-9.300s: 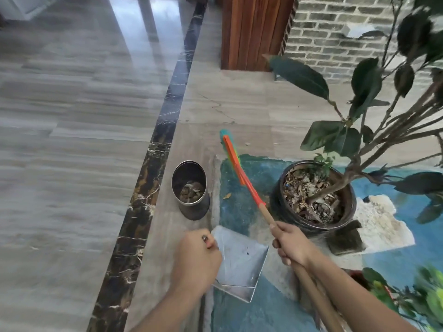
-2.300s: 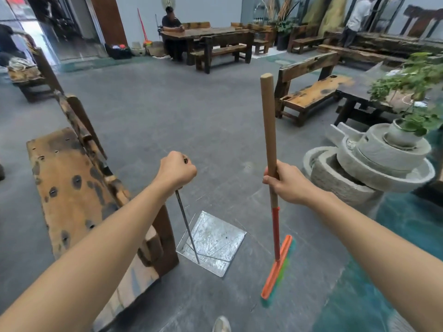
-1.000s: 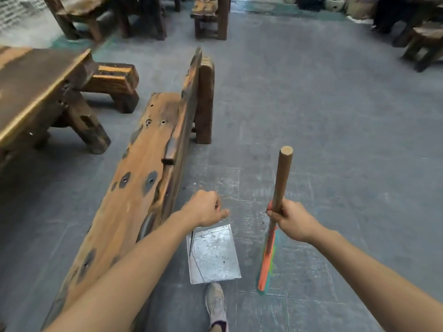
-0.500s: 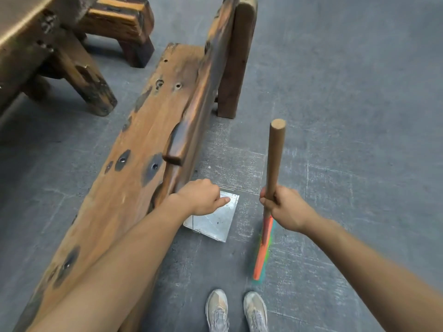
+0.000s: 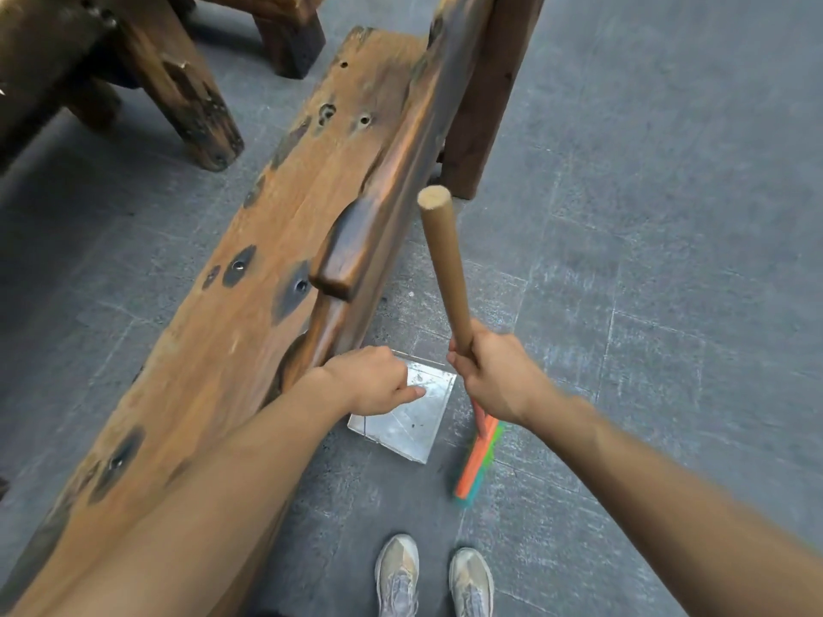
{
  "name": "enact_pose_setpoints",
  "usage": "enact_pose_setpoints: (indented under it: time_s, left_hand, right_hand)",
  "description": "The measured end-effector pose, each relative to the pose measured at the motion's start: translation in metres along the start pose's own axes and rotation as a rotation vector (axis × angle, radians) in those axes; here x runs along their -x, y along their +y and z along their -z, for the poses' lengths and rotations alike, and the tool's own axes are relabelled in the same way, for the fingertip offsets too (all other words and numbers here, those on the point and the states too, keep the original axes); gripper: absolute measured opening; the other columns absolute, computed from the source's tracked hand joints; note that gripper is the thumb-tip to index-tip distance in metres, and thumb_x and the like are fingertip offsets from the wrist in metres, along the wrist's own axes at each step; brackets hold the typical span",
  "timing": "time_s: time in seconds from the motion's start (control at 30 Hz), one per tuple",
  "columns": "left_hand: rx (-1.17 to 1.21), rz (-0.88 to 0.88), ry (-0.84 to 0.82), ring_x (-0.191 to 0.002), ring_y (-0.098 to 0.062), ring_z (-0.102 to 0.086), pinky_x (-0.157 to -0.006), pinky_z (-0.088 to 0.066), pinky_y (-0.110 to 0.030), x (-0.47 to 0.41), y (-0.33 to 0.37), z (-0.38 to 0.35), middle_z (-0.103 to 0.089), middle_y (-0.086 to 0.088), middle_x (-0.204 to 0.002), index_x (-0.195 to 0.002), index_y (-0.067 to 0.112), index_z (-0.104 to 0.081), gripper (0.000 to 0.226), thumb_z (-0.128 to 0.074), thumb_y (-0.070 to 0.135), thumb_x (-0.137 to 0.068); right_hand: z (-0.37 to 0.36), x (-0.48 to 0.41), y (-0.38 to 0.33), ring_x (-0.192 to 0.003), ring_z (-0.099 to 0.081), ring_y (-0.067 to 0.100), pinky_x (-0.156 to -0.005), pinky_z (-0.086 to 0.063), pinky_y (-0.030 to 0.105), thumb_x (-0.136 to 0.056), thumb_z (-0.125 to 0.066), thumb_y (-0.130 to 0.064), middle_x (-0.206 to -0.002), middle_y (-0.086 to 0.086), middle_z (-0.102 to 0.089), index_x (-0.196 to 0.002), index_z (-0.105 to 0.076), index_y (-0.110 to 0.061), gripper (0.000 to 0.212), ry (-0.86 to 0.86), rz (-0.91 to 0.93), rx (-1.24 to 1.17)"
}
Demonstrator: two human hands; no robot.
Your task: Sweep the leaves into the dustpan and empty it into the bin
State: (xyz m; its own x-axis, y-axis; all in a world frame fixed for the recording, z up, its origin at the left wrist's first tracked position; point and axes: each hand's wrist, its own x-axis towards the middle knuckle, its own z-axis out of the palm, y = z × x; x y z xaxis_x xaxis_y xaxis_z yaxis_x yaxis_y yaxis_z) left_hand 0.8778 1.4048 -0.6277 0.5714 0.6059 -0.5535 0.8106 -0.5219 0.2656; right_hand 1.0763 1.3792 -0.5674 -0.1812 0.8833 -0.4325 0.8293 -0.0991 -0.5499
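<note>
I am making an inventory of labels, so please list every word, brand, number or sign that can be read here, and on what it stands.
None can be read: no text shows on the broom, the dustpan, the bench or the shoes.

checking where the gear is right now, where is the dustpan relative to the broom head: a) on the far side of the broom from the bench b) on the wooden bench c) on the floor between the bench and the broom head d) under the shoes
c: the dustpan lies flat on the grey floor, with the wooden bench on one side and the orange broom head on the other.
</note>
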Motion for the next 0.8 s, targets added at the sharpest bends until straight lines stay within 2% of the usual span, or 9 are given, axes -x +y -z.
enact_pose_setpoints:
  time_s: [0.1,0.17,0.23,0.37,0.53,0.6,0.7,0.8]
  left_hand:
    - [-0.040,0.016,-0.096,-0.076,-0.036,-0.058,-0.063,-0.038,-0.034,0.006,0.002,-0.015,-0.043,-0.002,-0.062,-0.068,0.016,-0.063,0.058,-0.037,0.060,-0.094]
    - [-0.084,-0.002,-0.110,-0.088,-0.038,-0.061,-0.065,-0.037,-0.036,0.010,0.000,-0.024,-0.059,-0.012,-0.079,-0.088,0.010,-0.070,0.058,-0.037,0.058,-0.096]
    - [-0.100,0.005,-0.064,-0.093,-0.039,-0.062,-0.066,-0.035,-0.036,0.013,0.000,-0.030,-0.065,-0.019,-0.097,-0.096,0.008,-0.069,0.058,-0.036,0.056,-0.097]
    - [-0.086,0.032,-0.057,-0.098,-0.038,-0.061,-0.066,-0.033,-0.036,0.020,0.001,-0.031,-0.066,-0.019,-0.104,-0.102,0.006,-0.067,0.056,-0.036,0.052,-0.099]
    - [-0.070,0.035,0.041,-0.096,-0.037,-0.063,-0.064,-0.034,-0.037,0.029,0.005,-0.029,-0.067,-0.016,-0.103,-0.101,0.006,-0.063,0.045,-0.043,0.046,-0.098]
    - [-0.073,0.026,0.069,-0.094,-0.036,-0.063,-0.064,-0.035,-0.037,0.028,0.008,-0.023,-0.067,-0.015,-0.103,-0.101,0.007,-0.062,0.040,-0.046,0.044,-0.097]
    - [-0.010,0.039,0.140,-0.096,-0.038,-0.062,-0.074,-0.045,-0.042,0.038,0.009,-0.018,-0.067,-0.015,-0.106,-0.105,0.009,-0.060,0.035,-0.048,0.040,-0.096]
    - [0.065,0.054,0.268,-0.098,-0.038,-0.060,-0.079,-0.048,-0.044,0.052,0.010,-0.005,-0.066,-0.017,-0.109,-0.112,0.010,-0.059,0.035,-0.048,0.039,-0.095]
  right_hand:
    - [-0.014,0.000,-0.008,-0.081,-0.061,0.036,-0.073,-0.052,0.043,-0.096,-0.052,-0.029,-0.086,0.014,-0.065,-0.103,-0.049,-0.013,0.019,-0.066,0.028,0.027]
    - [-0.020,-0.011,-0.016,-0.085,-0.062,0.037,-0.075,-0.052,0.043,-0.095,-0.051,-0.028,-0.091,0.014,-0.066,-0.103,-0.047,-0.013,0.017,-0.107,0.071,0.058]
    - [-0.028,-0.025,-0.026,-0.087,-0.062,0.037,-0.074,-0.052,0.041,-0.095,-0.050,-0.026,-0.094,0.015,-0.066,-0.104,-0.046,-0.014,0.016,-0.118,0.107,0.096]
    - [-0.046,-0.051,-0.048,-0.087,-0.061,0.039,-0.065,-0.041,0.035,-0.096,-0.049,-0.026,-0.094,0.019,-0.064,-0.104,-0.045,-0.012,0.018,-0.109,0.105,0.175]
    - [-0.067,-0.073,-0.070,-0.091,-0.061,0.041,-0.069,-0.043,0.038,-0.095,-0.049,-0.023,-0.099,0.022,-0.064,-0.100,-0.043,-0.012,0.014,-0.075,0.052,0.129]
    - [-0.070,-0.079,-0.069,-0.095,-0.060,0.041,-0.073,-0.044,0.038,-0.095,-0.049,-0.026,-0.103,0.021,-0.064,-0.101,-0.045,-0.011,0.017,-0.033,-0.034,0.109]
    - [-0.077,-0.079,-0.072,-0.104,-0.060,0.040,-0.081,-0.047,0.040,-0.096,-0.046,-0.039,-0.111,0.018,-0.064,-0.108,-0.051,-0.010,0.032,-0.007,-0.143,0.198]
    - [-0.065,-0.071,-0.082,-0.108,-0.060,0.039,-0.084,-0.048,0.039,-0.094,-0.044,-0.048,-0.113,0.016,-0.066,-0.112,-0.061,-0.010,0.045,0.007,-0.168,0.338]
